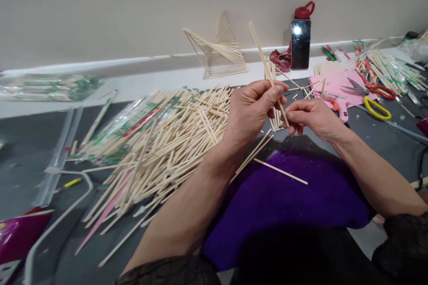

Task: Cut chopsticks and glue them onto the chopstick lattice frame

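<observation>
My left hand (252, 109) pinches a pair of wooden chopsticks (257, 41) between thumb and fingers, tilted with the upper ends toward the wall. At their lower ends, the closed fingertips of my right hand (312, 118) grip the same chopsticks. Just behind my hands stands a small frame of joined sticks (274, 120), partly covered by them. Left of my left hand spreads a big pile of loose chopsticks (187, 138). A single chopstick (281, 171) lies across the purple cloth (290, 213) on my lap.
A twisted stick model (225, 55) stands by the wall. Toward the right are a phone (300, 44) leaning on a red-capped bottle (303, 11), a pink glue gun (341, 106), yellow-handled scissors (377, 107) and red-handled scissors (383, 92). Wrapped chopsticks (50, 87) lie at the far left.
</observation>
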Tool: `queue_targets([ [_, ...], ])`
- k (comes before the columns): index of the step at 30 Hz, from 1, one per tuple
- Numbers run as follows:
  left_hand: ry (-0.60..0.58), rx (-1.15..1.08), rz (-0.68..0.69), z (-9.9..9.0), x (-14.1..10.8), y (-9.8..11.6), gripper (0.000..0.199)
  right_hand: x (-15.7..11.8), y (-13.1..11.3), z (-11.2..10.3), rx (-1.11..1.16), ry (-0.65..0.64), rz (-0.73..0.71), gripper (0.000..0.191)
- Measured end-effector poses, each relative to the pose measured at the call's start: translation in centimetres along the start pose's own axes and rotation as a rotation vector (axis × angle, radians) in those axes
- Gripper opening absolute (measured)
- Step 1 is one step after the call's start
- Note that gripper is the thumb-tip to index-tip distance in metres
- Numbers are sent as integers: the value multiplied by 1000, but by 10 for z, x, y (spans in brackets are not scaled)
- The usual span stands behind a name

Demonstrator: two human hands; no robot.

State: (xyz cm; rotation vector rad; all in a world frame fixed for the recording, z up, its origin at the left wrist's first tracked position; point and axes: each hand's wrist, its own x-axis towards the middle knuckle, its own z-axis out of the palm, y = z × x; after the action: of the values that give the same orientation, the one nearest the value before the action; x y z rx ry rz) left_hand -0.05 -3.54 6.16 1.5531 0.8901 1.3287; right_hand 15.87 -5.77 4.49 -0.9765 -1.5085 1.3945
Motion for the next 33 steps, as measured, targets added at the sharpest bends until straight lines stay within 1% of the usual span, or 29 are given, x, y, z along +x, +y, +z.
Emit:
queue_targets([
  [5, -24, -36, -42, 0, 0, 1, 15, -2, -2, 1, 5, 0, 17, 14],
  [9, -58, -75, -62, 0, 0, 1, 22, -2, -3, 3, 8, 4, 54, 13],
  [11, -69, -127, -71, -2, 1, 1, 24, -1, -4, 4, 5, 40, 66, 11],
  [13, -71, -188, -83, -4, 3, 1, 23, 0, -4, 5, -3, 108, 84, 8],
  [16, -29, -230, -99, -7, 6, 1, 20, 1, -2, 4, 13, 179, 110, 7],
  [18, 9, -215, -107, -9, 7, 1, 18, 0, 0, 3, 9, 165, 64, 11],
  [20, 25, -208, -110, -10, 9, 0, 16, -1, 0, 1, -51, 118, -6, 21],
  [22, 23, -219, -108, -11, 10, -2, 15, -3, 0, 1, -140, 98, -10, 27],
  [23, 22, -226, -106, -11, 10, -3, 15, -4, 0, 1, -177, 106, 12, 25],
  [24, 23, -230, -106, -11, 10, -4, 14, -4, 0, 1, -196, 120, 39, 18],
  [25, 27, -229, -108, -10, 10, -5, 14, -4, 0, 2, -198, 131, 62, 10],
  [26, 35, -224, -111, -10, 10, -5, 14, -4, 0, 3, -186, 131, 73, 7],
  [29, 52, -194, -123, -8, 10, -7, 15, -3, 3, 5, -149, 81, 66, 18],
  [33, 47, -170, -112, -5, 9, -9, 16, -3, 8, 6, -187, 59, 49, 20],
])
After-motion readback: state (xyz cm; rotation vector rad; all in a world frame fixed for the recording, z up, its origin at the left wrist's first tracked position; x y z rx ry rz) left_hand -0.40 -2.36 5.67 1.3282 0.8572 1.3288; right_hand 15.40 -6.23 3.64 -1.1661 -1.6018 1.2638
